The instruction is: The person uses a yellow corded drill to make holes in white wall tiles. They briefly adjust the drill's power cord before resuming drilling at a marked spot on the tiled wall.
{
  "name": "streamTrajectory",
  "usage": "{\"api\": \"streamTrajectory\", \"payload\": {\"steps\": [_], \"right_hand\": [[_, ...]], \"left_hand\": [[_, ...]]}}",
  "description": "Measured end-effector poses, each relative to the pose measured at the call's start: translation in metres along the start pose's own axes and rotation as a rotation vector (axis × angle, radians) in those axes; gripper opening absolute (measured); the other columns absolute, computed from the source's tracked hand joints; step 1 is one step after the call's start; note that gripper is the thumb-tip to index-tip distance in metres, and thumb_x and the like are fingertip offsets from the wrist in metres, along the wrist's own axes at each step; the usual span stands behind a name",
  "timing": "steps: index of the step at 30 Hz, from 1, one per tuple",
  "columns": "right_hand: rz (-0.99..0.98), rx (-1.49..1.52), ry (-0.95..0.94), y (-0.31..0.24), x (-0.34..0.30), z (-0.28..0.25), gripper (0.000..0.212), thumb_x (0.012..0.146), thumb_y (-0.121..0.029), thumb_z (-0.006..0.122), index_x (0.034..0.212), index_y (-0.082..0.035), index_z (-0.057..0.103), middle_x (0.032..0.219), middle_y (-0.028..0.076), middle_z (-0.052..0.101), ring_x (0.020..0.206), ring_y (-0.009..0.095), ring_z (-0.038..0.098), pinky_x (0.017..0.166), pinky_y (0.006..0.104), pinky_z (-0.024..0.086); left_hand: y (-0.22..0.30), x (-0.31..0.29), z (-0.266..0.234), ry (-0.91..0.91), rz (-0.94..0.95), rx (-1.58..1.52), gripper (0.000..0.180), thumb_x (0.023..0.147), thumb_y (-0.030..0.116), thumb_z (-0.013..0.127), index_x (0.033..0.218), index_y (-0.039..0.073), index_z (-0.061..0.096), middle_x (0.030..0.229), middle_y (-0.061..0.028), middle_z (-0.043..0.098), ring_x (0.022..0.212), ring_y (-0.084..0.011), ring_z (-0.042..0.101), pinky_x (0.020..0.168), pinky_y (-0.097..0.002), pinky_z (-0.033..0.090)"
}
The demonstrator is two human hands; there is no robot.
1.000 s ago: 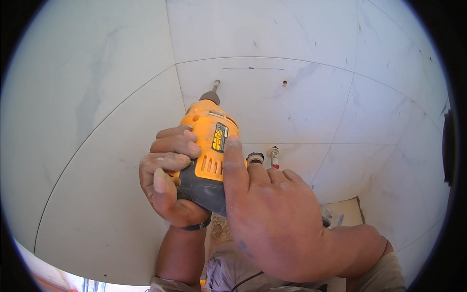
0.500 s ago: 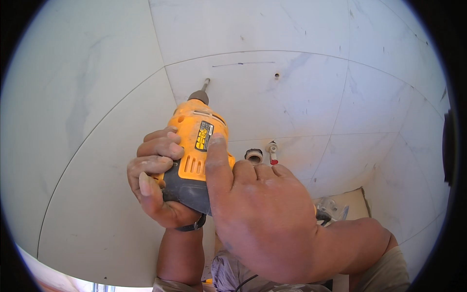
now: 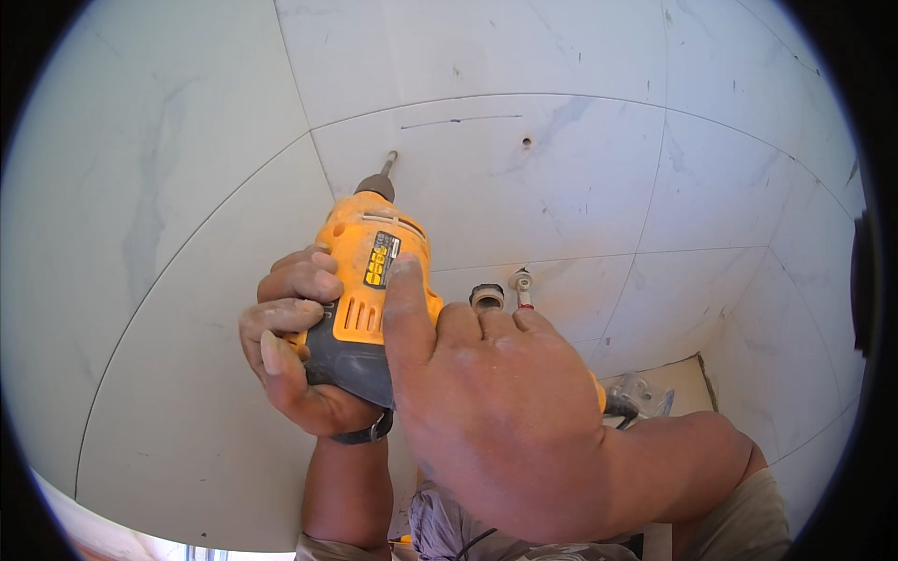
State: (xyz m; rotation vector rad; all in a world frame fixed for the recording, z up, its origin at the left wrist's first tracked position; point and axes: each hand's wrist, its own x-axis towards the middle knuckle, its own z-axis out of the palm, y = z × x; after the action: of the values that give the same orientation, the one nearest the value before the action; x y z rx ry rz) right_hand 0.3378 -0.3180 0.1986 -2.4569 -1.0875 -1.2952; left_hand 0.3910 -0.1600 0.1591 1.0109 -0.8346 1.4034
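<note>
A dusty orange and black power drill (image 3: 379,271) points up and away from me, its bit (image 3: 389,165) meeting the marbled white wall tile (image 3: 458,187). On the drill's left side, my left hand (image 3: 304,346) wraps its fingers around the body. My right hand (image 3: 505,421) closes on it from the right, index finger laid along the casing; the handle is mostly hidden behind this hand. Right of the bit, a small round hole (image 3: 527,142) shows in the tile. Above both runs a dark drawn line (image 3: 460,121).
Below the hole, a round pipe outlet (image 3: 486,297) and a small metal valve (image 3: 522,286) stick out of the wall. Clear plastic packaging (image 3: 638,396) lies low on the right. A large tiled wall (image 3: 168,309) stands close on the left.
The drill and both hands appear slightly further left, as does the wall with its marks. The bit shows a little shorter at the tile. Both grips stay the same.
</note>
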Motion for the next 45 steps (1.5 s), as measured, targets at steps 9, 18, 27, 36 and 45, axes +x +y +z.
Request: {"api": "streamTrajectory", "payload": {"steps": [9, 18, 27, 36, 45], "right_hand": [[0.015, 0.032, -0.083, 0.001, 0.0005, -0.0071, 0.057, 0.079, -0.014, 0.069, 0.131, 0.01, 0.061, 0.068, 0.007, 0.059, 0.059, 0.018, 0.063, 0.056, 0.0323, 0.05], [0.014, 0.04, -0.084, 0.002, -0.0005, -0.0062, 0.058, 0.079, -0.014, 0.069, 0.131, 0.01, 0.062, 0.067, 0.006, 0.058, 0.059, 0.018, 0.063, 0.055, 0.0325, 0.049], [0.022, 0.038, -0.066, 0.0032, -0.0013, -0.002, 0.058, 0.08, -0.014, 0.069, 0.131, 0.01, 0.062, 0.067, 0.006, 0.057, 0.06, 0.018, 0.063, 0.056, 0.0324, 0.05], [0.029, 0.058, -0.065, 0.0026, 0.0, -0.0011, 0.06, 0.079, -0.015, 0.069, 0.132, 0.011, 0.061, 0.067, 0.007, 0.059, 0.06, 0.019, 0.063, 0.057, 0.0323, 0.05], [0.02, 0.07, -0.085, 0.004, 0.0001, -0.0013, 0.061, 0.078, -0.015, 0.07, 0.132, 0.011, 0.06, 0.068, 0.008, 0.061, 0.06, 0.02, 0.064, 0.057, 0.0323, 0.051]], "left_hand": [[-0.002, 0.0011, -0.0029, -0.032, 0.006, 0.012, 0.029, 0.102, 0.03, 0.036, 0.095, 0.006, 0.051, 0.097, -0.0213, 0.065, 0.1, -0.0302, 0.06, 0.105, -0.0529, 0.046], [-0.0047, 0.0012, -0.0041, -0.007, -0.021, -0.014, 0.032, 0.101, 0.032, 0.036, 0.1, 0.004, 0.052, 0.098, -0.0234, 0.065, 0.1, -0.0313, 0.061, 0.106, -0.053, 0.046], [-0.0062, -0.0006, -0.0057, -0.023, -0.043, -0.017, 0.035, 0.102, 0.035, 0.037, 0.102, 0.003, 0.052, 0.102, -0.0237, 0.064, 0.106, -0.0337, 0.06, 0.106, -0.0527, 0.046], [-0.0072, -0.0015, -0.0088, -0.027, -0.057, -0.025, 0.036, 0.103, 0.036, 0.038, 0.103, 0.004, 0.052, 0.105, -0.0231, 0.065, 0.107, -0.0338, 0.06, 0.106, -0.053, 0.046], [-0.0097, -0.0026, -0.0101, -0.036, -0.052, -0.033, 0.037, 0.104, 0.038, 0.038, 0.105, 0.004, 0.053, 0.106, -0.0226, 0.065, 0.108, -0.0332, 0.06, 0.105, -0.0525, 0.047]]}}
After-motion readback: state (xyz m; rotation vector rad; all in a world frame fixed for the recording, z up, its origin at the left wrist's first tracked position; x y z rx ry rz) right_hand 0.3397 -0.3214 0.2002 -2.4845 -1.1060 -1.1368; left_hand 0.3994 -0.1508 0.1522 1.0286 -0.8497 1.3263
